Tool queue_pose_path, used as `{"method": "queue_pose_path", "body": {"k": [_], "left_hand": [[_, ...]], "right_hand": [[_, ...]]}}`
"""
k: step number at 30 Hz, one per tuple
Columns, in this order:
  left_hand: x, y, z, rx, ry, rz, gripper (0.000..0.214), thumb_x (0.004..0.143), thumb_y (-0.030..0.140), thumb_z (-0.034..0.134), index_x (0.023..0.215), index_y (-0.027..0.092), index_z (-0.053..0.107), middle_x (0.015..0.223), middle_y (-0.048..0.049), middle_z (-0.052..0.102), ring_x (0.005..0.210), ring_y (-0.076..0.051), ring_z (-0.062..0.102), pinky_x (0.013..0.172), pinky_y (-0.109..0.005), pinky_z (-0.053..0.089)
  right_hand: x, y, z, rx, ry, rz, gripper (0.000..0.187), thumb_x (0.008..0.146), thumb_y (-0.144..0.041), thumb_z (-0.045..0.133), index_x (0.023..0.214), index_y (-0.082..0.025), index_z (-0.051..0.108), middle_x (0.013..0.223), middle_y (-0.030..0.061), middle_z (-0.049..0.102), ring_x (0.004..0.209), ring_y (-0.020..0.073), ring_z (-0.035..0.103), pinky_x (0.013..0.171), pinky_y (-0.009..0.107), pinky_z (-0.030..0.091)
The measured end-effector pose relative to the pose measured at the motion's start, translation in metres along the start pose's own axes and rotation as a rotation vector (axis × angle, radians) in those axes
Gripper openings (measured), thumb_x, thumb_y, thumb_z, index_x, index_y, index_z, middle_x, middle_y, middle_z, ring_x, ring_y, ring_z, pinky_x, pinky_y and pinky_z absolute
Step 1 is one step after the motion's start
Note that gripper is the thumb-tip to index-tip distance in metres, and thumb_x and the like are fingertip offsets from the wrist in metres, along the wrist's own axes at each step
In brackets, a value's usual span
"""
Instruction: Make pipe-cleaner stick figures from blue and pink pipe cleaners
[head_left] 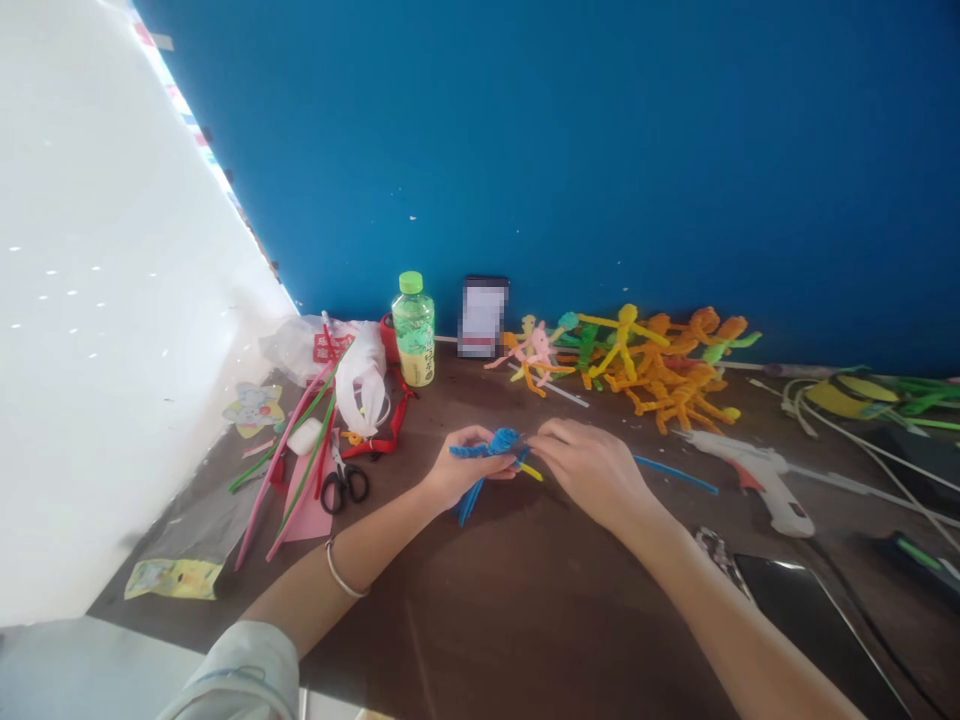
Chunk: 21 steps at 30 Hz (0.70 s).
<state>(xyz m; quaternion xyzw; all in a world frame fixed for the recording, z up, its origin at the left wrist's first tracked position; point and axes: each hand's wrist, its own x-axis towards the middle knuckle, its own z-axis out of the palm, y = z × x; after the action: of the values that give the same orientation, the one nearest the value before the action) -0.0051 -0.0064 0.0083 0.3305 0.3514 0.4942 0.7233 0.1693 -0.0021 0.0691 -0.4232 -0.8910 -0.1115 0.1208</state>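
A small figure of blue pipe cleaners [504, 440] is held over the middle of the dark table. My left hand [469, 468] is closed around its body, with blue ends hanging below the palm. The fingers of my right hand [577, 455] are pinched together at the figure's right side. A short yellow pipe cleaner end [531, 471] sticks out between both hands. Past my right hand, a straight blue pipe cleaner [679, 474] shows; whether it joins the figure is hidden by that hand.
At the back right lies a heap of orange and yellow pipe-cleaner figures [675, 375]. A glue gun [761, 480] and a dark tablet [814, 630] are on the right. Left are black-handled scissors [345, 485], long pipe cleaners [300, 425] and a drink bottle [413, 330]. A phone [482, 318] leans on the blue wall.
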Motion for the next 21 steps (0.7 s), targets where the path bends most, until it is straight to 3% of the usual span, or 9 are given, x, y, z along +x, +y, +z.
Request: {"method": "queue_pose_path", "body": {"k": [6,10,16,21], "left_hand": [[0.001,-0.003,0.0,-0.013,0.106,0.093,0.035,0.049,0.022,0.079,0.069,0.012,0.052,0.063,0.0007,0.062,0.063,-0.015,0.064,0.073,-0.039,0.054],[0.002,-0.002,-0.001,-0.073,0.128,0.141,0.034,0.051,0.022,0.079,0.07,0.013,0.053,0.064,0.0003,0.063,0.068,-0.015,0.064,0.078,-0.04,0.052],[0.001,-0.001,0.002,-0.197,0.166,0.178,0.029,0.054,0.019,0.077,0.068,0.013,0.053,0.068,-0.0004,0.063,0.074,-0.015,0.064,0.083,-0.037,0.05],[0.002,0.0,0.002,-0.311,0.22,0.092,0.026,0.055,0.014,0.076,0.07,0.013,0.054,0.069,-0.0006,0.063,0.075,-0.013,0.064,0.082,-0.03,0.05]], "right_hand": [[0.006,-0.015,-0.008,-0.037,-0.005,-0.005,0.019,0.078,-0.009,0.049,0.069,-0.018,0.063,0.07,0.0034,0.061,0.061,0.0128,0.051,0.055,0.026,0.029],[0.001,-0.025,-0.005,0.047,0.057,0.057,0.022,0.082,-0.013,0.045,0.075,-0.02,0.065,0.071,0.0022,0.063,0.061,0.0119,0.055,0.053,0.024,0.031],[-0.01,-0.042,0.014,0.27,0.285,0.188,0.021,0.085,-0.02,0.046,0.089,-0.02,0.066,0.083,0.003,0.068,0.073,0.0127,0.062,0.062,0.021,0.043],[-0.018,-0.047,0.036,0.545,0.299,0.238,0.022,0.083,-0.02,0.048,0.095,-0.022,0.066,0.091,0.0032,0.068,0.08,0.0144,0.064,0.07,0.024,0.049]]}}
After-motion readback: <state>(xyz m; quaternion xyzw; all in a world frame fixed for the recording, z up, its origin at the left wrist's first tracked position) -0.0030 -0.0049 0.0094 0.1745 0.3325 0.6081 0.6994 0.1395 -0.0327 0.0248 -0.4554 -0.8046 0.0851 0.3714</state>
